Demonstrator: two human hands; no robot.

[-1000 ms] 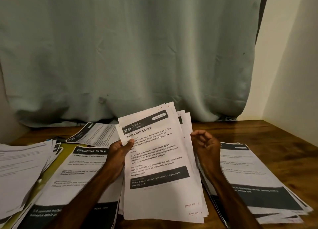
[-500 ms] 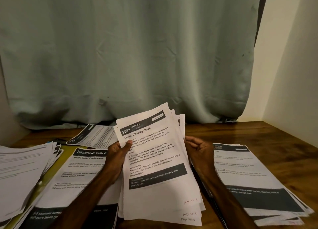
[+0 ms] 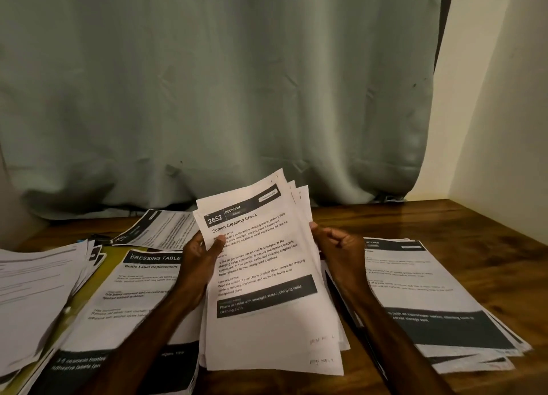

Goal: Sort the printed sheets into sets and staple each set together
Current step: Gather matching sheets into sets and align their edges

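Observation:
A small set of printed sheets (image 3: 267, 276), its top page headed "2652 Bedroom, Screen Cleaning Check", stands tilted up at the middle of the table. My left hand (image 3: 201, 255) grips its left edge, thumb on the front. My right hand (image 3: 338, 246) holds the right edge, with curled fingers against the sheets. The pages are slightly fanned at the top and bottom. No stapler shows in the head view.
A "Dressing Table" pile (image 3: 127, 299) lies at the left on a yellow folder (image 3: 109, 255). A white stack (image 3: 35, 290) sits at the far left, a "Kitchen" pile (image 3: 430, 299) at the right, and one loose sheet (image 3: 160, 228) behind. A curtain (image 3: 222, 83) backs the wooden table (image 3: 489, 234).
My right hand has closed in from beside the set onto its right edge. The fanned sheets have been squared closer together and shifted slightly left.

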